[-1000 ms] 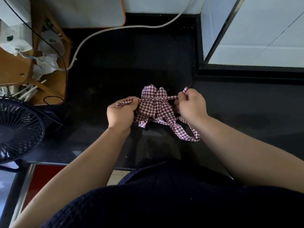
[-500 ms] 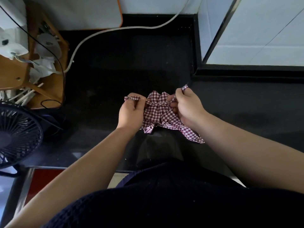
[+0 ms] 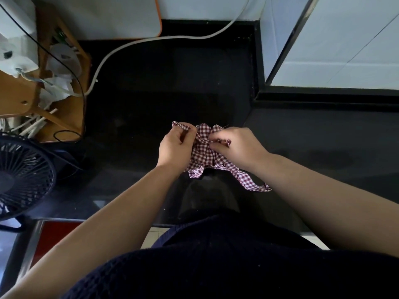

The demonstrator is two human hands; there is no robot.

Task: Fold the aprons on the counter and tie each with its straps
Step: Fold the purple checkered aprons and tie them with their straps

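**Tying off a folded apron**

The black counter (image 3: 138,100) fills the view, with a dark fan (image 3: 23,178) at its left edge and a white cable (image 3: 133,43) curving across the back. Near the front edge, between the two hands, sits a checked apron (image 3: 205,157), already gathered into a small, crumpled bundle. No other apron is in view.

The left hand (image 3: 174,146) is fisted, fingers curled round a strap (image 3: 181,126) whose end pokes out above the knuckles. The right hand (image 3: 239,145) lies over the right side of the bundle and pinches a strap at its waist, between thumb and fingertips. A loose tail (image 3: 252,183) of strap trails out toward the right forearm, lying on the counter.

Folding looks done, and the step in hand appears to be the tie. Whether a knot is already formed under the fingers cannot be told. The next move likely calls for pulling the two held ends apart, evenly, so the wrap cinches without the bundle springing open, and then gathering in the tail.
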